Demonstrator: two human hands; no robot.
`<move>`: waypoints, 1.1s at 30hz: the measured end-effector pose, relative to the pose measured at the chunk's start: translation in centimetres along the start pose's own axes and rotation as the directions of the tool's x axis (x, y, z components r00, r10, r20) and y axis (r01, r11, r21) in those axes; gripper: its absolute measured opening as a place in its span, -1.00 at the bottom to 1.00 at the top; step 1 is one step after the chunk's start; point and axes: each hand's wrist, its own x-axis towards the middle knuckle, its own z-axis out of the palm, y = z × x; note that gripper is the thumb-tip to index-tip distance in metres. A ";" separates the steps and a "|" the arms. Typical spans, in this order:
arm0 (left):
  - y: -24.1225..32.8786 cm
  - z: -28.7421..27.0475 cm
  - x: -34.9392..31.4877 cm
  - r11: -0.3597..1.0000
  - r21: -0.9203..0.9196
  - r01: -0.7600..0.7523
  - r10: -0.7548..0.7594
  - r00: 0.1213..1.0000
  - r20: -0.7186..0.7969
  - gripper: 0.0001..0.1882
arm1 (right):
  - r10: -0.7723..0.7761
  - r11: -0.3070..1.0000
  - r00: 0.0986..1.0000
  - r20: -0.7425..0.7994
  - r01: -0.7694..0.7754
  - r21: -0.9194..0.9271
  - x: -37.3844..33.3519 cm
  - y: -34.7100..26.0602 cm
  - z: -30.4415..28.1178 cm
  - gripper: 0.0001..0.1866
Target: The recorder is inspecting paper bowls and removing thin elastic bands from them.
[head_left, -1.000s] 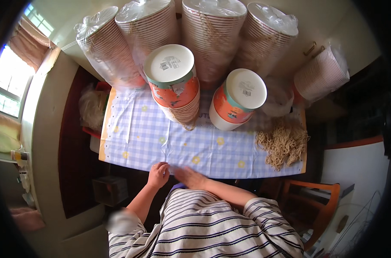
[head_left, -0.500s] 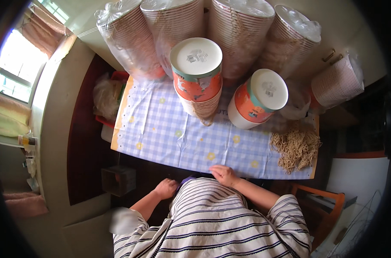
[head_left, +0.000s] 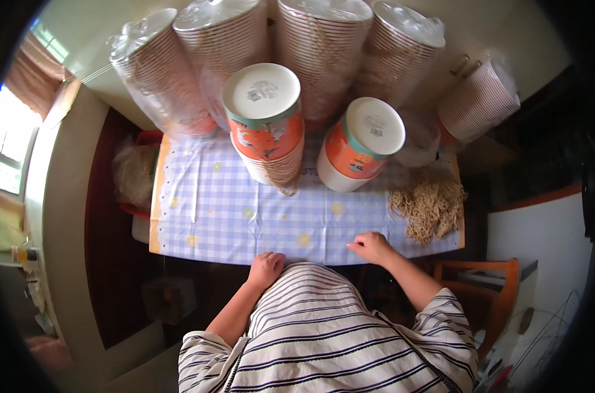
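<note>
My left hand point(head_left: 268, 268), its fingers curled down, is at the table's front edge. My right hand point(head_left: 371, 247) hovers or rests, I cannot tell which, over the front of the cloth with its fingers loosely closed. Nothing shows in either hand. Farther in, a stack of upside-down paper buckets point(head_left: 266, 134) in orange, teal and white has loops of beige cord point(head_left: 282, 175) hanging down its front. To its right is a shorter orange and white upturned paper bucket point(head_left: 353, 154). A tangled heap of beige cords point(head_left: 428, 208) lies right of my right hand.
Tall bagged stacks of paper buckets point(head_left: 320, 62) line the back of the blue checked tablecloth point(head_left: 235, 229). Another bagged stack point(head_left: 481, 103) leans at the far right. A wooden chair point(head_left: 507, 295) is at the lower right. A red crate point(head_left: 148, 139) holding bags stands left of the table.
The view has shifted, so the table's things appear farther left. My left hand has come up to the table edge. My right hand has moved right and forward over the cloth.
</note>
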 end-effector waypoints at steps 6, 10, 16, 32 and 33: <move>-1.6 0.6 1.7 0.991 -0.097 0.094 -0.090 0.995 0.047 -0.85 | 0.263 0.960 0.761 0.593 -0.267 -0.084 -6.9 5.6 -1.3 -0.75; -0.9 0.2 2.5 0.970 -0.004 0.243 -0.241 0.961 0.135 -0.84 | 0.609 0.718 0.552 0.570 -0.688 -0.101 -10.7 10.5 5.1 -0.71; -0.5 0.6 2.3 0.979 -0.062 0.197 -0.190 0.977 0.099 -0.86 | 0.713 0.692 0.694 0.097 -0.675 -0.259 -16.0 20.9 19.1 -0.57; 1.3 1.4 2.2 0.928 0.072 0.364 -0.365 0.931 0.001 -0.84 | 0.727 0.675 0.641 -0.247 -0.733 0.087 -12.5 29.3 25.8 -0.10; 1.4 1.5 2.4 0.926 0.074 0.370 -0.371 0.929 0.008 -0.84 | 0.742 0.657 0.622 -0.251 -0.748 0.090 -12.9 29.8 26.5 -0.19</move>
